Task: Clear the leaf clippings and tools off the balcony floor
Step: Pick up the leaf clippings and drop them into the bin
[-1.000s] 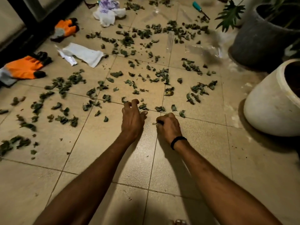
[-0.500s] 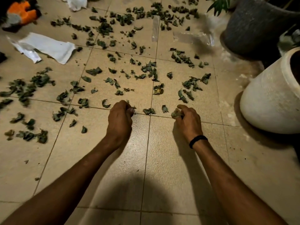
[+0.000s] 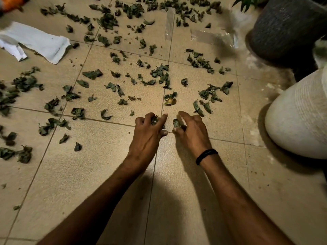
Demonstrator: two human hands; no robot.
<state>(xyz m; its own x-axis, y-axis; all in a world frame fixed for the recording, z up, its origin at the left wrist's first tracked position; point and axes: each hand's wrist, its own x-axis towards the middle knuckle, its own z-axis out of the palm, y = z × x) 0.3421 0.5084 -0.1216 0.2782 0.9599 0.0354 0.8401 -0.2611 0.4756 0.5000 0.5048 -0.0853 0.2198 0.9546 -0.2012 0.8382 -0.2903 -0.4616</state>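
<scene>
Dark green leaf clippings (image 3: 161,75) lie scattered over the beige tiled balcony floor (image 3: 99,174), thickest at the top and left. My left hand (image 3: 148,133) is low over the floor at the centre, its curled fingers holding a few clippings (image 3: 154,120). Right beside it, my right hand (image 3: 191,131), with a black band on the wrist, has its fingers curled round another small bunch of clippings (image 3: 177,123). The two hands nearly touch at the thumbs. Only an orange corner of a glove (image 3: 10,2) shows at the top left.
A crumpled white paper (image 3: 35,42) lies at the upper left. A white pot (image 3: 299,119) stands at the right, and a dark grey pot (image 3: 286,27) with a green plant behind it. A clear plastic sheet (image 3: 212,38) lies near the grey pot.
Both hands have moved inward and come together, each gathering clippings that lay between them. The view has dropped closer to the floor; the gloves and screwdriver have slid out of frame.
</scene>
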